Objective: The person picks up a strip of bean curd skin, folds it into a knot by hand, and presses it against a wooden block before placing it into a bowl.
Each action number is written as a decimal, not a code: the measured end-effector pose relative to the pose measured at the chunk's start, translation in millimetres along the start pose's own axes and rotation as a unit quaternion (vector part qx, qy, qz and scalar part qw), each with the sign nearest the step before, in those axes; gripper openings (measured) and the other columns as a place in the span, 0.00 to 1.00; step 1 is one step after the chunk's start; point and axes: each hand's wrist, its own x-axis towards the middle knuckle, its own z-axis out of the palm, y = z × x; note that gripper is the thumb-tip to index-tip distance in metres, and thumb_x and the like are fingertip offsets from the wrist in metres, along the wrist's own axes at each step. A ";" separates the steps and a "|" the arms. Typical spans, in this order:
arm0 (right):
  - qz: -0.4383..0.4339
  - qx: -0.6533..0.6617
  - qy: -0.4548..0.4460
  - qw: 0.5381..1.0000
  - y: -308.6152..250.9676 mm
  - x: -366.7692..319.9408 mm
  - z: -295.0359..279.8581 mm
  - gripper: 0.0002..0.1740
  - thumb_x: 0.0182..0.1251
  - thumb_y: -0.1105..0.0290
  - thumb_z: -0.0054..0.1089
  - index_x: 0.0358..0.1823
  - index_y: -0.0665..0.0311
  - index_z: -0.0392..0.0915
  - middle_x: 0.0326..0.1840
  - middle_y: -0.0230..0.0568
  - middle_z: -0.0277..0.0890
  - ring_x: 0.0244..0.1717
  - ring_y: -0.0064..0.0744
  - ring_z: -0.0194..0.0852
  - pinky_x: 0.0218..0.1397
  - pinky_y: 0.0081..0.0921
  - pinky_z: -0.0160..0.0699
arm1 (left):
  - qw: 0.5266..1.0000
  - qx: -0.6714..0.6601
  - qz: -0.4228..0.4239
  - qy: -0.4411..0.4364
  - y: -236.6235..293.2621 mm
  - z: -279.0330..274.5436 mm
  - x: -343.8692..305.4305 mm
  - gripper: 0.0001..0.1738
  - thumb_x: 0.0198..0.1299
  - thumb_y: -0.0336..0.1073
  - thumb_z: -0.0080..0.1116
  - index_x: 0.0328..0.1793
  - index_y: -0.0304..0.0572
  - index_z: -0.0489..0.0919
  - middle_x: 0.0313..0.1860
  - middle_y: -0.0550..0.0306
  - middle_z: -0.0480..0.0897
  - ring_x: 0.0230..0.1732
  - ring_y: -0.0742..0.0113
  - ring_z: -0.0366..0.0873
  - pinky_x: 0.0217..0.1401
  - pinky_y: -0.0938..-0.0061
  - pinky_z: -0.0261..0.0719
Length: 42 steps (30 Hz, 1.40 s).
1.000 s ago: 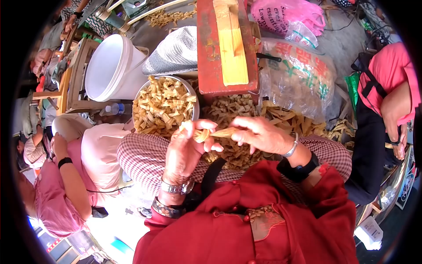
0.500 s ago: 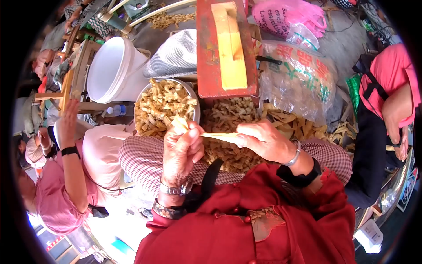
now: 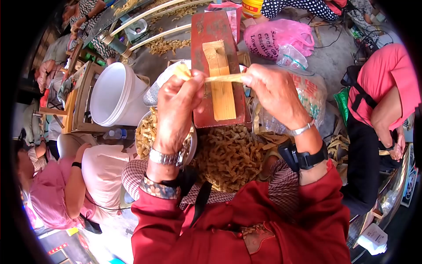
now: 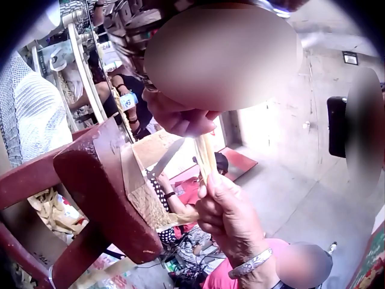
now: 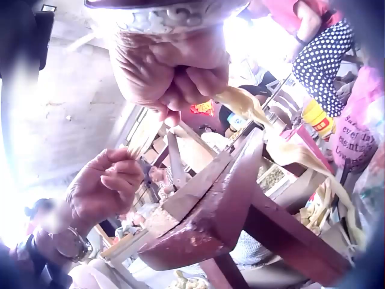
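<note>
A pale yellow strip (image 3: pixel 226 78) is stretched between both hands above the red bench (image 3: pixel 206 26) and its wooden block (image 3: pixel 223 99). The left hand (image 3: pixel 178 103) pinches one end, and a folded bit of the strip sticks up above its fingers. Thumb and fingers of the right hand (image 3: pixel 279 92) grip the other side. In the left wrist view the strip (image 4: pixel 206 158) runs from the left fingers to the right hand (image 4: pixel 231 220), beside a thin blade (image 4: pixel 170 158) standing at the block. A long tail (image 5: pixel 301 153) trails from the right hand (image 5: pixel 171 75) in the right wrist view.
Folded pieces (image 3: pixel 231 154) lie heaped below the bench, with more in a round basin (image 3: pixel 194 143) at its left. A white bucket (image 3: pixel 110 94) and a pink bag (image 3: pixel 277 37) stand farther out. People sit at left (image 3: pixel 52 189) and right (image 3: pixel 382 88).
Both hands have risen from over the lap to over the bench, still holding the strip. The head view has shifted, showing more beyond the bench. The seated person at left has lowered a raised hand.
</note>
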 end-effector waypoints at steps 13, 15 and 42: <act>-0.052 0.155 -0.043 0.986 -53.2 -66.6 36.8 0.07 0.59 0.68 0.63 0.29 0.61 0.73 0.21 0.41 0.71 0.22 0.37 0.75 0.24 0.31 0.70 | 0.960 0.254 -0.113 -0.013 -28.2 -36.3 -82.6 0.14 0.61 0.38 0.61 0.45 0.34 0.78 0.25 0.63 0.79 0.21 0.82 0.72 0.20 0.87 0.68; -0.090 0.202 -0.070 0.973 -67.3 -85.9 64.1 0.09 0.56 0.69 0.63 0.25 0.58 0.70 0.20 0.33 0.70 0.20 0.33 0.73 0.19 0.26 0.71 | 0.970 0.221 -0.047 -0.087 -84.8 -68.5 -97.1 0.14 0.61 0.37 0.61 0.46 0.34 0.78 0.31 0.61 0.82 0.28 0.78 0.76 0.30 0.83 0.75; 0.261 0.515 -0.144 0.804 -65.0 -127.3 106.2 0.15 0.72 0.64 0.44 0.38 0.70 0.73 0.24 0.37 0.67 0.28 0.21 0.62 0.33 0.25 0.67 | 0.869 0.478 0.117 -0.056 -34.1 -44.4 -131.2 0.05 0.58 0.24 0.58 0.41 0.36 0.78 0.32 0.56 0.79 0.29 0.65 0.78 0.34 0.75 0.76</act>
